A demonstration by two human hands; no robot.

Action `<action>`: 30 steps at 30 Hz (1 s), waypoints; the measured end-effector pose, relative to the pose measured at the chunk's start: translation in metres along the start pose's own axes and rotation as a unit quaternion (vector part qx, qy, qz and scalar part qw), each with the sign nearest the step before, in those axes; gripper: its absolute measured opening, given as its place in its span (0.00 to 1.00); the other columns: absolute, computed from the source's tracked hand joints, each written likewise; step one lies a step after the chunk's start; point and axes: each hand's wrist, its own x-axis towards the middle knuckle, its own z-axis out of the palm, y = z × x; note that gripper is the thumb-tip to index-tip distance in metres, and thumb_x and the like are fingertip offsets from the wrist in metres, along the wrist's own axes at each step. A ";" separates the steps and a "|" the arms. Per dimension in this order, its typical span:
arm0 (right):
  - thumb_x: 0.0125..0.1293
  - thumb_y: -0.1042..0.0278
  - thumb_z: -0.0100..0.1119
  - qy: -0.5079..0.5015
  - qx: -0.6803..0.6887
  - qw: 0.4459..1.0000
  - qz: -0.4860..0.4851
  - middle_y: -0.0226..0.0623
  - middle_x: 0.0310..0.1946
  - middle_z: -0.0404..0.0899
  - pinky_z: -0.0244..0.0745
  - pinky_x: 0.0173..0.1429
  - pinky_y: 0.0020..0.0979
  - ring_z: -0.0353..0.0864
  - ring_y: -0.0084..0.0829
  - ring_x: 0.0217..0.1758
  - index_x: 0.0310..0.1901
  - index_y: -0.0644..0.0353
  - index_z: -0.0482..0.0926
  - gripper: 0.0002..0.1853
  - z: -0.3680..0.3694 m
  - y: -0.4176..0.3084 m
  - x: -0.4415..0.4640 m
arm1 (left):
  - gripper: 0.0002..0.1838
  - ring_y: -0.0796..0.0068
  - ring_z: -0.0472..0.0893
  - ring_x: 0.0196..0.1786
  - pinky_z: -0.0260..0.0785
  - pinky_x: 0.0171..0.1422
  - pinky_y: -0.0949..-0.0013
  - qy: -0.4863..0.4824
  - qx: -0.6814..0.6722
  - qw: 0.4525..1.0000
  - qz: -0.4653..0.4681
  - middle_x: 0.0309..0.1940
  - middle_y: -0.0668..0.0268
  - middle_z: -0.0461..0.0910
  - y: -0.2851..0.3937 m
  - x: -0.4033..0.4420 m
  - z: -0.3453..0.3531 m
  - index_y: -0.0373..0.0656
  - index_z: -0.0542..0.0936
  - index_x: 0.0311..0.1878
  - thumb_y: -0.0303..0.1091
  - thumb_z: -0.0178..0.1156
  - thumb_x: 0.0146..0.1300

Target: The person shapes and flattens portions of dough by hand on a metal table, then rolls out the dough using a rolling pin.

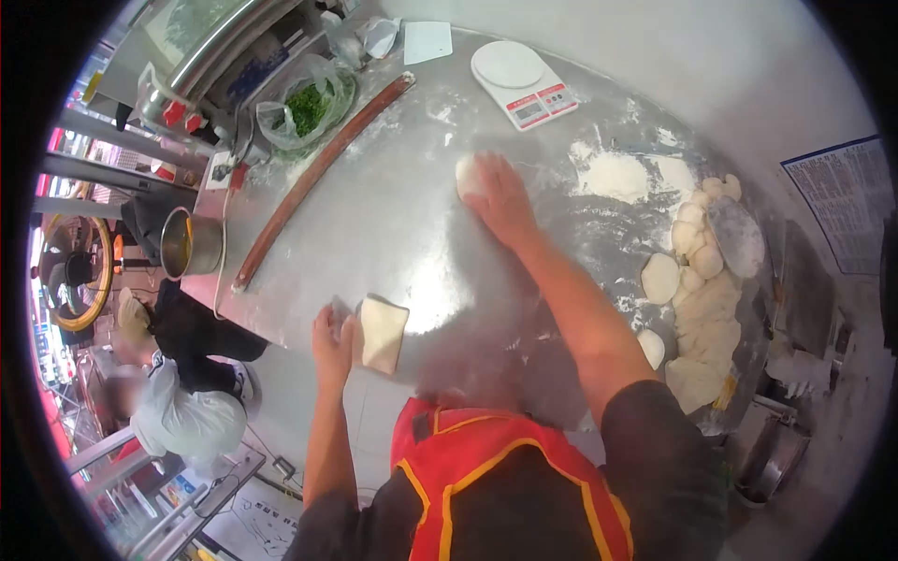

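Observation:
My right hand [500, 198] reaches to the middle of the metal table, its fingers lying over the right side of a small round piece of dough [463, 177]. Near the front edge of the table, my left hand [333, 344] is just left of a flat, four-sided piece of dough [382, 335]. The fingers of this hand are curled loosely with small spaces between them, and nothing shows in them. Part of the round dough is hidden under my right fingers.
A long wooden rolling pin [323, 178] lies at the left. Behind it are greens in a bag [304, 110]. A white scale [524, 84] stands at the back. Flour [613, 176] and a dough pile [706, 327] are at the right. A person [192, 416] is beyond the left edge.

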 end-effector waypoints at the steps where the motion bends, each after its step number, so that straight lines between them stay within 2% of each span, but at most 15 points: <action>1: 0.66 0.59 0.58 0.016 0.024 0.998 0.047 0.54 0.69 0.59 0.49 0.76 0.50 0.54 0.55 0.74 0.70 0.59 0.60 0.33 0.001 0.008 0.015 | 0.25 0.54 0.78 0.53 0.70 0.57 0.60 -0.045 0.006 0.999 -0.027 0.49 0.49 0.78 0.006 0.000 -0.011 0.33 0.74 0.57 0.38 0.65 0.61; 4: 0.68 0.59 0.54 0.158 -0.022 0.981 0.108 0.57 0.68 0.60 0.49 0.76 0.47 0.56 0.55 0.72 0.69 0.67 0.59 0.33 -0.015 0.051 -0.007 | 0.25 0.58 0.81 0.43 0.72 0.50 0.62 -0.115 0.006 0.988 -0.101 0.39 0.53 0.80 0.023 -0.003 -0.023 0.33 0.76 0.54 0.40 0.68 0.59; 6: 0.67 0.58 0.54 0.181 -0.118 0.951 0.221 0.60 0.68 0.60 0.49 0.76 0.48 0.56 0.56 0.72 0.68 0.73 0.58 0.34 -0.028 0.098 -0.031 | 0.23 0.62 0.81 0.38 0.73 0.46 0.64 -0.141 -0.014 0.980 -0.138 0.34 0.56 0.81 0.025 0.001 -0.016 0.33 0.77 0.51 0.39 0.69 0.58; 9: 0.67 0.58 0.53 -0.138 -0.112 0.941 0.288 0.61 0.69 0.58 0.48 0.76 0.49 0.56 0.56 0.72 0.67 0.76 0.57 0.35 -0.060 0.068 -0.029 | 0.18 0.70 0.79 0.34 0.73 0.42 0.68 -0.210 -0.083 0.957 -0.182 0.30 0.62 0.81 0.028 0.010 -0.014 0.34 0.79 0.46 0.37 0.69 0.57; 11: 0.67 0.57 0.52 -0.067 -0.143 0.987 0.040 0.61 0.69 0.57 0.47 0.76 0.49 0.55 0.55 0.73 0.68 0.72 0.59 0.34 -0.016 0.035 -0.070 | 0.16 0.76 0.78 0.33 0.72 0.41 0.71 -0.267 -0.181 0.922 -0.215 0.31 0.64 0.81 0.051 0.015 -0.028 0.35 0.80 0.43 0.35 0.69 0.57; 14: 0.67 0.55 0.52 -0.220 -0.051 0.971 -0.073 0.52 0.71 0.59 0.46 0.77 0.49 0.56 0.50 0.74 0.69 0.64 0.61 0.33 -0.040 -0.033 -0.143 | 0.12 0.78 0.78 0.36 0.71 0.40 0.72 -0.191 -0.223 0.953 -0.073 0.33 0.66 0.81 0.010 0.003 -0.003 0.35 0.79 0.41 0.32 0.68 0.58; 15: 0.67 0.55 0.53 -0.261 -0.034 0.959 -0.104 0.49 0.71 0.59 0.46 0.77 0.49 0.56 0.48 0.75 0.69 0.62 0.61 0.32 -0.056 -0.040 -0.164 | 0.12 0.77 0.79 0.37 0.72 0.41 0.72 -0.218 -0.202 0.951 -0.085 0.35 0.66 0.81 0.019 0.000 -0.012 0.35 0.79 0.42 0.31 0.67 0.58; 17: 0.68 0.57 0.51 -0.332 0.015 0.939 0.090 0.45 0.70 0.62 0.48 0.77 0.46 0.56 0.46 0.75 0.68 0.61 0.64 0.29 -0.088 -0.034 -0.184 | 0.11 0.77 0.79 0.39 0.72 0.42 0.72 -0.267 -0.162 0.944 -0.105 0.38 0.65 0.81 0.054 0.010 -0.022 0.35 0.79 0.43 0.29 0.66 0.59; 19: 0.69 0.60 0.49 -0.207 -0.073 0.971 0.092 0.50 0.69 0.63 0.49 0.77 0.44 0.57 0.49 0.74 0.67 0.64 0.65 0.27 -0.098 0.000 -0.205 | 0.12 0.76 0.80 0.42 0.73 0.45 0.71 -0.273 -0.305 0.908 -0.087 0.41 0.64 0.80 0.065 0.014 0.001 0.34 0.78 0.46 0.27 0.64 0.60; 23: 0.71 0.63 0.47 -0.038 0.068 0.981 0.177 0.55 0.68 0.62 0.49 0.77 0.44 0.59 0.52 0.72 0.67 0.66 0.64 0.26 -0.104 -0.011 -0.179 | 0.16 0.76 0.79 0.45 0.74 0.49 0.70 -0.329 -0.427 0.828 -0.155 0.44 0.63 0.80 0.142 0.021 0.059 0.36 0.75 0.52 0.28 0.64 0.62; 25: 0.71 0.65 0.46 0.001 0.143 0.972 0.185 0.57 0.68 0.62 0.48 0.77 0.45 0.59 0.53 0.72 0.67 0.67 0.63 0.26 -0.091 -0.017 -0.167 | 0.23 0.68 0.79 0.50 0.72 0.55 0.64 -0.282 -0.381 0.874 -0.106 0.47 0.60 0.80 0.145 0.021 0.113 0.38 0.74 0.57 0.31 0.65 0.59; 27: 0.71 0.64 0.45 0.016 0.157 0.971 0.180 0.58 0.68 0.61 0.48 0.76 0.47 0.58 0.54 0.72 0.68 0.67 0.62 0.26 -0.075 -0.015 -0.154 | 0.26 0.62 0.78 0.54 0.71 0.58 0.60 -0.115 -0.149 0.976 0.107 0.51 0.57 0.79 0.152 0.017 0.141 0.38 0.72 0.60 0.30 0.66 0.57; 28: 0.71 0.63 0.45 0.022 0.165 0.970 0.176 0.58 0.68 0.60 0.48 0.76 0.48 0.57 0.55 0.73 0.68 0.67 0.62 0.26 -0.064 -0.013 -0.148 | 0.28 0.59 0.77 0.55 0.70 0.59 0.58 -0.023 -0.023 0.978 0.208 0.52 0.56 0.78 0.154 0.016 0.151 0.38 0.71 0.61 0.30 0.66 0.56; 29: 0.72 0.62 0.44 0.030 0.088 0.990 0.101 0.58 0.69 0.60 0.48 0.76 0.50 0.57 0.56 0.73 0.68 0.67 0.61 0.27 -0.052 -0.008 -0.142 | 0.31 0.53 0.68 0.67 0.61 0.69 0.53 -0.071 -0.043 0.972 0.221 0.63 0.51 0.70 0.154 0.016 0.160 0.39 0.65 0.67 0.33 0.60 0.59; 30: 0.72 0.61 0.43 0.038 0.011 0.999 0.026 0.59 0.69 0.59 0.47 0.76 0.52 0.56 0.57 0.73 0.68 0.68 0.60 0.28 -0.038 -0.003 -0.137 | 0.32 0.52 0.65 0.69 0.58 0.71 0.51 -0.078 0.023 0.957 0.279 0.66 0.51 0.67 0.159 0.013 0.167 0.40 0.63 0.69 0.34 0.58 0.61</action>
